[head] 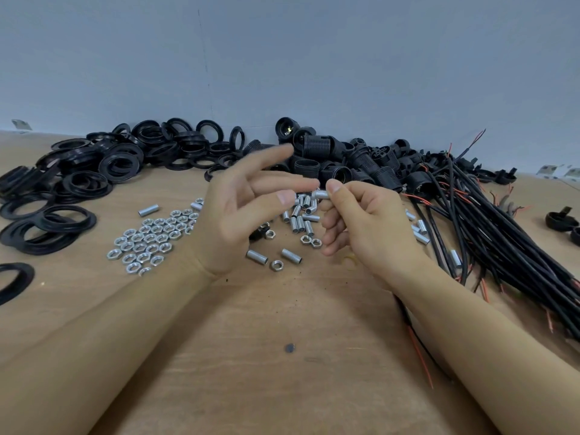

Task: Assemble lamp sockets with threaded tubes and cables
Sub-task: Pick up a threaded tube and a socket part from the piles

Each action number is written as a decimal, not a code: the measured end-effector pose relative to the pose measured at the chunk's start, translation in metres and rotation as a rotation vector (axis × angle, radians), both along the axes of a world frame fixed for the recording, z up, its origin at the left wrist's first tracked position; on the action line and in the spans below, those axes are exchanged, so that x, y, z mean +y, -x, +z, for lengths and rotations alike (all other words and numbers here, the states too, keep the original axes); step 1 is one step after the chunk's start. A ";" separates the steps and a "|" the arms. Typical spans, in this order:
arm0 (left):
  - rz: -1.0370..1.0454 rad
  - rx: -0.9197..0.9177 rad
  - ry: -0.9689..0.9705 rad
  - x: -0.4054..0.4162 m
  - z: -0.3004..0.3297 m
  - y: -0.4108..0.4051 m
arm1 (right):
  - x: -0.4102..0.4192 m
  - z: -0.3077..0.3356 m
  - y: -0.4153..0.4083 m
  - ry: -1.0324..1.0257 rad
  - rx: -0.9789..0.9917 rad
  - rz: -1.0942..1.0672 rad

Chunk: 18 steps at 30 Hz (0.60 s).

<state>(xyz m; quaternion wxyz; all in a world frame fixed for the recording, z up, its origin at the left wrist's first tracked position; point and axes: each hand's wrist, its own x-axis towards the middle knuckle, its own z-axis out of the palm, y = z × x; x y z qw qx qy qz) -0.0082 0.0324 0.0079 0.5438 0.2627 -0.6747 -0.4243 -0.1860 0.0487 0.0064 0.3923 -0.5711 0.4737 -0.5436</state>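
Holding one threaded tube (320, 194) between the thumb and forefinger of my right hand (361, 218), I keep it raised above the heap of loose tubes (301, 215) that lies on the wooden table (282, 324). The tube's long axis runs roughly level and left to right, its free end pointing toward my left hand (238, 211). That hand grasps nothing: its fingers are spread and nearly straight, the tips of two of them just beside the tube's free end (whether they touch it I cannot tell, since the fingers are blurred). The remaining fingers of my right hand are loosely curled beneath the tube.

Taking the heap of tubes as landmark: the hex nuts (147, 240) are laid out to its left, one further nut (276, 265) lies nearer to me, the black lamp sockets (329, 158) are piled behind it against the wall, the black threaded rings (94, 171) spread far to its left, and the bundle of black cables (502, 230) with red leads runs off to its right.

The coming move, as I judge it, turns on this alignment: whatever goes onto the tube must meet its left-pointing end along that axis, and my left hand is the nearer one to bring it.
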 end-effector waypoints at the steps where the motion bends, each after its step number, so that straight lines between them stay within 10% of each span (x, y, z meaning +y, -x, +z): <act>1: 0.013 0.014 0.037 -0.001 0.001 -0.001 | 0.000 0.000 0.000 -0.001 0.001 -0.009; 18: 0.085 -0.170 0.259 0.010 -0.002 0.002 | 0.000 0.001 -0.002 -0.074 -0.093 0.044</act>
